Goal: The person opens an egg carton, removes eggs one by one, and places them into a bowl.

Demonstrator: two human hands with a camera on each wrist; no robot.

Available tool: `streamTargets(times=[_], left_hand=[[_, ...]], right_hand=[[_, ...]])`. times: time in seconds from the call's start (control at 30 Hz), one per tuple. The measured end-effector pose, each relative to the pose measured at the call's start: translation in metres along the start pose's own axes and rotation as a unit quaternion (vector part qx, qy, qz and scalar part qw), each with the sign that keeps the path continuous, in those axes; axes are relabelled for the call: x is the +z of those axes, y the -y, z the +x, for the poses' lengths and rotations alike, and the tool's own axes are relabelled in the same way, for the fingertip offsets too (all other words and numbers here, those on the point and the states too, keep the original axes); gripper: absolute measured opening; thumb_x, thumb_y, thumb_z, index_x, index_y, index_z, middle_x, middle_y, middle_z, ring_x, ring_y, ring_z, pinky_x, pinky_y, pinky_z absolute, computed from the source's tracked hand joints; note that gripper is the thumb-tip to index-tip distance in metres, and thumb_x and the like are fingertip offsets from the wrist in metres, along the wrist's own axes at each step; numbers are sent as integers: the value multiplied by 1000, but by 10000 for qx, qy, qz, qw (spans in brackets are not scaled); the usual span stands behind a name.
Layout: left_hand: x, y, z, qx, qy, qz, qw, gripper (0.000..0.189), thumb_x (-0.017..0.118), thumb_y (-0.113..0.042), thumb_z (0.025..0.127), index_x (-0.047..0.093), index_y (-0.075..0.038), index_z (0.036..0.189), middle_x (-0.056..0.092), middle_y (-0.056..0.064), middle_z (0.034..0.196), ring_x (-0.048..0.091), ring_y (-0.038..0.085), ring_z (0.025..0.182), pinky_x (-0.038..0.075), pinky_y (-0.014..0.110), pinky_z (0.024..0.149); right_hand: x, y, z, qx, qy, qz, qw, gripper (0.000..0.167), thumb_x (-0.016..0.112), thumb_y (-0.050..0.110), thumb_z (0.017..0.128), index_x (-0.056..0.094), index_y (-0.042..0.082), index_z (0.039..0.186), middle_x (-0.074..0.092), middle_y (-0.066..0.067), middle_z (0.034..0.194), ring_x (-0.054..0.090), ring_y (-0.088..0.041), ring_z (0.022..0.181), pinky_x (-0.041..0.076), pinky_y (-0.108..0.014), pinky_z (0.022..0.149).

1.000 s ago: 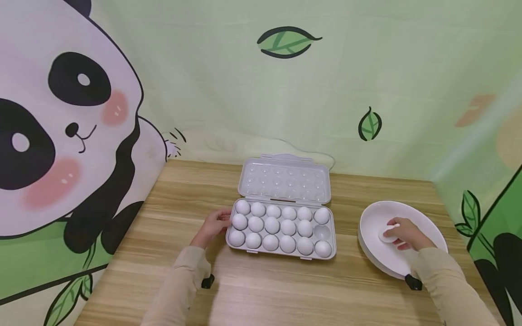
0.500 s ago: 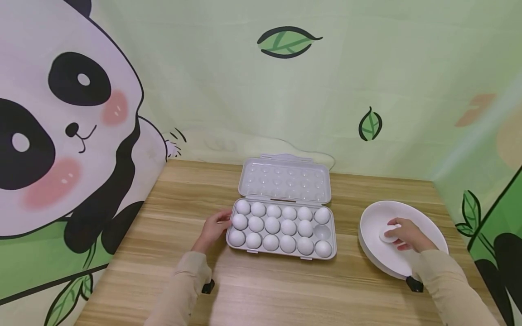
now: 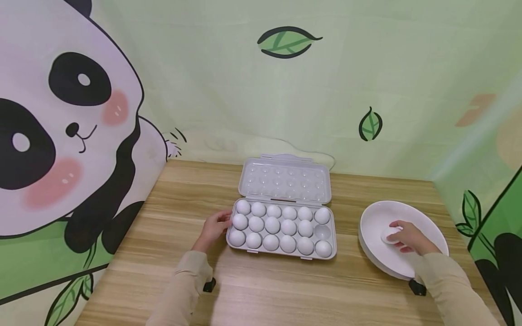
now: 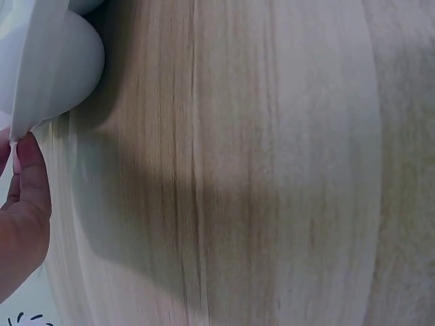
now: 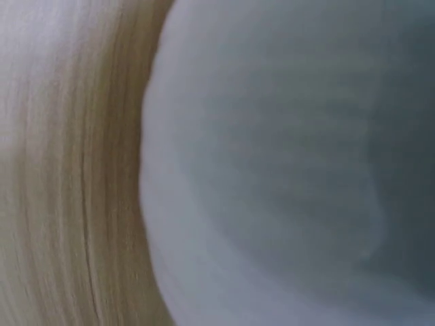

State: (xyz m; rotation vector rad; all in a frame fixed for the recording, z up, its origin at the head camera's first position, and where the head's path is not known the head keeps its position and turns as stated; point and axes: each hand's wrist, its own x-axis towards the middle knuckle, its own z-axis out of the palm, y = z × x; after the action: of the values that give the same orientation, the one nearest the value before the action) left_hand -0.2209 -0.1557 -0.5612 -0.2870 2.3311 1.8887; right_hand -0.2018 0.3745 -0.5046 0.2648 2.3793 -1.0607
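Note:
In the head view, a pale plastic egg box lies with its lid folded back and white eggs in rows. One cup in the right column, middle row, is bare. My left hand pinches the box's left rim, fingertips at the edge in the left wrist view. At the right, my right hand reaches into a wide white bowl and grips a white egg low inside it, partly covered by the fingers. The right wrist view holds only the blurred bowl and wood.
The box's open lid leans back toward the wall. A wooden table lies under everything, with a stretch of wood between box and bowl. Behind stands a green wall cloth printed with a panda and leaves.
My right hand has shifted slightly to the right inside the bowl, the egg shifting along with it. My left hand stays at the box's left rim.

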Motion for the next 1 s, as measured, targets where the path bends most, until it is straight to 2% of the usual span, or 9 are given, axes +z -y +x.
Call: streamTargets(times=[0.17, 0.33, 0.47, 0.63, 0.77, 0.83, 1.0], left_hand=[[0, 1, 0, 42, 39, -69, 10000, 35, 53, 4, 81, 52, 6, 117, 56, 22, 103, 54, 11, 82, 48, 25, 68], [0, 1, -1, 52, 26, -9, 10000, 35, 53, 4, 82, 52, 6, 117, 55, 21, 104, 53, 14, 85, 49, 26, 68], [0, 1, -1, 83, -19, -49, 10000, 35, 53, 4, 81, 53, 7, 116, 54, 21, 103, 53, 15, 86, 49, 27, 68], [0, 3, 0, 117, -82, -64, 9999, 35, 54, 5, 81, 54, 7, 115, 54, 20, 102, 51, 12, 82, 48, 25, 66], [0, 3, 0, 136, -89, -49, 9999, 35, 54, 5, 81, 53, 7, 115, 54, 20, 101, 52, 11, 82, 48, 24, 65], [0, 4, 0, 153, -86, -37, 9998, 35, 54, 5, 81, 53, 7, 115, 54, 20, 101, 53, 12, 82, 48, 24, 65], [0, 4, 1, 189, -62, 62, 9998, 34, 54, 5, 81, 54, 7, 115, 54, 21, 101, 53, 13, 82, 48, 24, 65]], right_hand=[[-1, 3, -6, -60, -79, -62, 9999, 59, 58, 14, 80, 28, -11, 125, 54, -13, 85, 54, -18, 68, 47, -31, 59], [-5, 4, -10, -181, -149, -297, 9993, 62, 58, 17, 80, 28, -11, 127, 44, -29, 105, 53, -18, 69, 47, -31, 59], [-11, 13, -14, -279, -303, -435, 9982, 62, 56, 20, 82, 28, -10, 127, 39, -31, 110, 53, -18, 70, 47, -31, 58], [-18, 37, -24, -619, -563, -511, 9952, 61, 54, 22, 84, 26, -11, 129, 34, -37, 119, 56, -28, 80, 49, -32, 61], [-17, 63, -30, -1100, -716, -562, 9898, 61, 53, 21, 86, 26, -11, 130, 32, -40, 123, 54, -40, 92, 50, -33, 64], [-12, 76, -34, -1371, -765, -570, 9859, 59, 53, 21, 86, 28, -9, 130, 34, -38, 122, 52, -41, 94, 50, -34, 65], [10, 106, -39, -1916, -772, -732, 9757, 54, 56, 16, 84, 35, -5, 129, 42, -33, 119, 56, -33, 89, 49, -31, 61]])
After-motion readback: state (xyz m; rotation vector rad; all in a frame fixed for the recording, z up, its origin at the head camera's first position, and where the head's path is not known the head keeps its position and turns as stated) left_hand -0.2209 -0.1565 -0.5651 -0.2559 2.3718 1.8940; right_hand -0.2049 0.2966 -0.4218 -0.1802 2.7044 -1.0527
